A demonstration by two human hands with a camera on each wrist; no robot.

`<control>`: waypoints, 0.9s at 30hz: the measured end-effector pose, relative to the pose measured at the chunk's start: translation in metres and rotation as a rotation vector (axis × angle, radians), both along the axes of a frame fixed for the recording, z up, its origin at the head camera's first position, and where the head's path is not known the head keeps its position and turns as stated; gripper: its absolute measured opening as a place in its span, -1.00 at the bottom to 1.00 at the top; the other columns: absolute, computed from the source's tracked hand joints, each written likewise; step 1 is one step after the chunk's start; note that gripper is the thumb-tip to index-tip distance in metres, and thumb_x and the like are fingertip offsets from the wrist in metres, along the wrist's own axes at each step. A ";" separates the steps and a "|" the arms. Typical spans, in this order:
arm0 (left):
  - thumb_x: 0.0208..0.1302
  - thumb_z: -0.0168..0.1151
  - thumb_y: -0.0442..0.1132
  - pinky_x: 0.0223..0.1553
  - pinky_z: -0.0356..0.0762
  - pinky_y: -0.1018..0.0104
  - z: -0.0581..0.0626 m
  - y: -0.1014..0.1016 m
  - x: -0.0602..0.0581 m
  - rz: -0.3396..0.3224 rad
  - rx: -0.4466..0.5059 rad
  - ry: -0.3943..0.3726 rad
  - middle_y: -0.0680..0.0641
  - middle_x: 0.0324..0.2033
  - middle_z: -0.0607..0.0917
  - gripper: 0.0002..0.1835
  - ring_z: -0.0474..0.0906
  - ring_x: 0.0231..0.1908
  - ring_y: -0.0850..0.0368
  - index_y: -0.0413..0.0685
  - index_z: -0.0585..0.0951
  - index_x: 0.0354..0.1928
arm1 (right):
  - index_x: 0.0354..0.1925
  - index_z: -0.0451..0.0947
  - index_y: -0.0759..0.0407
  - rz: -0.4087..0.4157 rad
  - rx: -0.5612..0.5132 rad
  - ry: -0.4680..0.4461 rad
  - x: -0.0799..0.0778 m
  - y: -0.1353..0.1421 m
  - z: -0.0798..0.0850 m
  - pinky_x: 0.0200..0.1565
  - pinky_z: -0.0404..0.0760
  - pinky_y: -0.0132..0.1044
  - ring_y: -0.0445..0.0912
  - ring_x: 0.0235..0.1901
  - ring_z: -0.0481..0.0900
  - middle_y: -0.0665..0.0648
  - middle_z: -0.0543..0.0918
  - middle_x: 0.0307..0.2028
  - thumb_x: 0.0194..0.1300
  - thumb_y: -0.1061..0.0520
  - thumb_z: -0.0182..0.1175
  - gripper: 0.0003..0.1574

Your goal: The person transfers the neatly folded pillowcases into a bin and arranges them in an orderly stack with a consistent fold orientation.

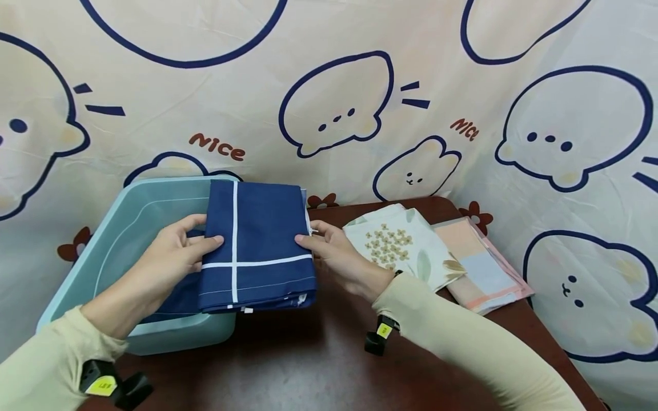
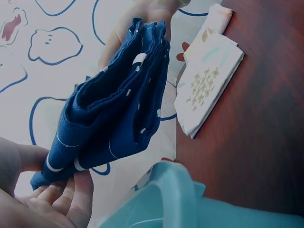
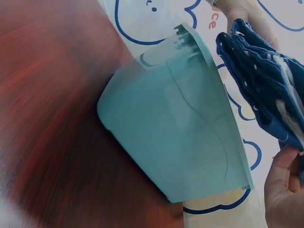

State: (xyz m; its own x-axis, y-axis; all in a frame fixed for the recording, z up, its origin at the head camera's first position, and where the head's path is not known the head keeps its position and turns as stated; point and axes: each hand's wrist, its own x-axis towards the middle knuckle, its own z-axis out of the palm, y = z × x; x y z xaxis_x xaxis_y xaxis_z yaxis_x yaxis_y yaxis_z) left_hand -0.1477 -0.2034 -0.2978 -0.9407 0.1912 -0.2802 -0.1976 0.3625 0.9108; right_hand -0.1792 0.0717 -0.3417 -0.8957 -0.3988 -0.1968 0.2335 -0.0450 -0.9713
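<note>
Both hands hold up a folded navy blue cloth (image 1: 262, 228) with crossing white lines, over the right side of a teal plastic bin (image 1: 128, 228). My left hand (image 1: 175, 254) pinches its left edge, thumb on top and fingers beneath. At the opposite edge, my right hand (image 1: 341, 257) grips it the same way. Several stacked layers show along the edge of the folded cloth (image 2: 114, 109) in the left wrist view. More dark blue fabric (image 1: 177, 297) lies inside the bin, partly hidden by the left hand and the held cloth.
A folded white cloth (image 1: 421, 251) with a flower print lies on the dark red-brown table (image 1: 319, 365), right of the hands. Beside it is a folded peach and grey cloth (image 1: 485, 268). A curtain (image 1: 329, 85) with cartoon drawings hangs behind the table.
</note>
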 end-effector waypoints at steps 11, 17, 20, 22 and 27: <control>0.56 0.00 0.06 -0.25 0.75 0.22 0.006 -0.018 0.003 0.017 -0.026 0.040 0.21 -0.18 0.79 -0.17 0.80 -0.30 0.20 -0.12 -0.12 0.61 | 0.26 0.39 0.18 0.005 -0.045 -0.003 0.001 -0.016 0.005 0.05 0.64 -0.21 -0.16 -0.10 0.68 0.32 0.64 0.19 0.53 0.12 0.09 -0.59; 0.60 -0.07 0.01 -0.27 0.75 0.21 0.006 -0.030 0.001 0.006 -0.054 0.041 0.24 -0.22 0.79 -0.22 0.79 -0.32 0.21 -0.14 -0.15 0.61 | 0.26 0.40 0.17 0.005 -0.051 -0.001 0.000 -0.027 0.003 0.06 0.64 -0.20 -0.15 -0.12 0.69 0.30 0.66 0.16 0.53 0.10 0.10 -0.59; 0.62 -0.16 -0.03 -0.22 0.75 0.26 0.005 -0.037 0.000 -0.009 -0.080 0.034 0.02 0.00 0.75 -0.26 0.77 -0.26 0.26 -0.13 -0.17 0.62 | 0.25 0.41 0.18 0.005 -0.059 -0.010 0.001 -0.032 0.003 0.03 0.66 -0.21 -0.15 -0.14 0.69 0.30 0.67 0.15 0.53 0.11 0.11 -0.60; 0.62 -0.21 -0.04 -0.19 0.73 0.33 0.005 -0.042 0.000 -0.008 -0.111 0.028 -0.18 0.18 0.64 -0.27 0.74 -0.24 0.29 -0.11 -0.20 0.62 | 0.23 0.41 0.20 0.004 -0.068 -0.016 0.002 -0.036 0.003 0.00 0.67 -0.23 -0.15 -0.15 0.69 0.31 0.67 0.15 0.52 0.12 0.11 -0.61; 0.62 -0.24 -0.08 -0.27 0.66 0.40 0.007 -0.054 0.000 0.001 -0.159 0.032 -0.27 0.16 0.56 -0.27 0.64 -0.31 0.29 -0.12 -0.27 0.62 | 0.24 0.42 0.22 0.014 -0.102 -0.025 0.005 -0.046 0.004 -0.06 0.67 -0.27 -0.18 -0.18 0.69 0.34 0.65 0.17 0.51 0.17 0.11 -0.60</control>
State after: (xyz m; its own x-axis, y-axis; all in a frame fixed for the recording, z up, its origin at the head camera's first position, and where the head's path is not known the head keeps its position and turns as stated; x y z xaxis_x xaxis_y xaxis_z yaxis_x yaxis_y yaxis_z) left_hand -0.1480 -0.2570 -0.2910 -0.9498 0.1457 -0.2770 -0.1700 0.5028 0.8475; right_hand -0.1745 0.0253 -0.3377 -0.8851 -0.4306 -0.1767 0.2589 -0.1401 -0.9557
